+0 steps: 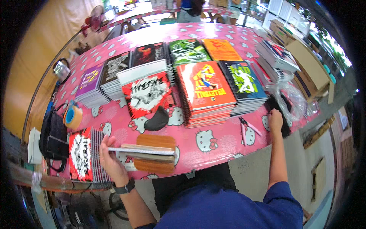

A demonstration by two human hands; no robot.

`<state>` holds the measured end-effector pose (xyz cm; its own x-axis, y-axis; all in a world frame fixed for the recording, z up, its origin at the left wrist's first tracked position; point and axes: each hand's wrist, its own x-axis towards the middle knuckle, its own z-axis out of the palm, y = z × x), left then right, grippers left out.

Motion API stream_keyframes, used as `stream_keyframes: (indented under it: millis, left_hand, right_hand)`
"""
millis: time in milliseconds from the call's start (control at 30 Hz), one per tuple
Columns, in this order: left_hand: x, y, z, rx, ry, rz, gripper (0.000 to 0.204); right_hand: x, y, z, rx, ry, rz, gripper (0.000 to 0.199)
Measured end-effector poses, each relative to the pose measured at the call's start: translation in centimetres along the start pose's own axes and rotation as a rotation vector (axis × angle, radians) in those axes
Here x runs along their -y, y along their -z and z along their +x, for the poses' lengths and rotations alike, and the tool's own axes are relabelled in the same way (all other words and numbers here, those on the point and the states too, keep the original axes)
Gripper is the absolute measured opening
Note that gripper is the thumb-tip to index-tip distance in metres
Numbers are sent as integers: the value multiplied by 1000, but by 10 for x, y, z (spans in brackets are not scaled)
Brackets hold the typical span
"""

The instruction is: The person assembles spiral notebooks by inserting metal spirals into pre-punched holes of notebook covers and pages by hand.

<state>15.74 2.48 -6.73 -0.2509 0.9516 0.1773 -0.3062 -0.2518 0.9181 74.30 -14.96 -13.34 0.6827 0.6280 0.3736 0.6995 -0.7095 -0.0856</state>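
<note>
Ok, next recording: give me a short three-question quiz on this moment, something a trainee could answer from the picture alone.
1. True or false: the pink-handled pliers lie on the table.
2. Fill in: the stacked notebooks just to the left of the left hand show a ____, white and black cover.
3. Which is nearer the pliers: A) the left hand, or B) the right hand?

Key: 1. True. 2. Red. 3. B.

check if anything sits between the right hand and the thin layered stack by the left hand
Yes: pink-handled pliers lie on the pink patterned tablecloth between the right hand and the thin layered stack, though seemingly low enough to pass over.
</note>
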Motion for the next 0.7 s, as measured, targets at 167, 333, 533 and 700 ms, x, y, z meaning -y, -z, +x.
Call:
stream_keyframes:
  millis: [167,333,533,700]
  left_hand:
    - [3,1,-3,-11,-31,8,34]
    - [-11,-10,-11,-77,-264,176,48]
    - [-44,-71,-79,577,-704,1062,68]
    - [-13,-74,-78,555,-774,1075,41]
  right_hand:
    - [-3,-3,8,1,68,-83,30]
    - [-5,2,9,47,187,-99,23]
    - [-8,19,16,224,20,-43,20]
    - [7,36,18,97,62,-87,17]
